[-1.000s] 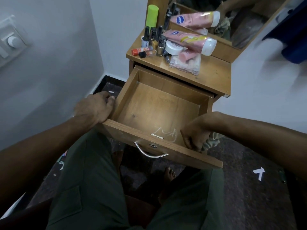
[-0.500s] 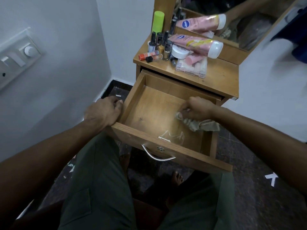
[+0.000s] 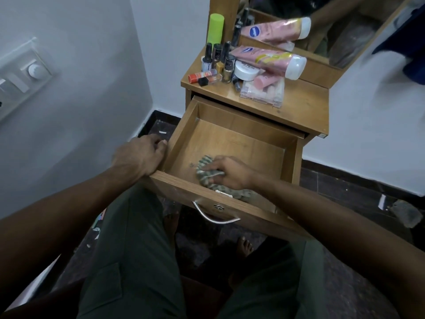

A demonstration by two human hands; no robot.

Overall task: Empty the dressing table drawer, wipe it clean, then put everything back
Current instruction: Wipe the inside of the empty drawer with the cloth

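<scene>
The wooden drawer of the dressing table is pulled open, and its bare bottom holds only a cloth. My right hand presses that striped greenish cloth onto the drawer floor near the front left. My left hand grips the drawer's left wall at the front corner. On the tabletop stand a pink lotion bottle, several small nail polish bottles, a white jar, a green can and a clear box of pads.
A mirror rises behind the tabletop. White walls close in on the left and right, with a switch panel on the left wall. My knees in green trousers are under the drawer front and its metal handle. The floor is dark stone.
My right hand has brought the cloth from outside the drawer's right front corner into the drawer and slid it leftward across the bottom. My left hand has kept hold of the left wall.
</scene>
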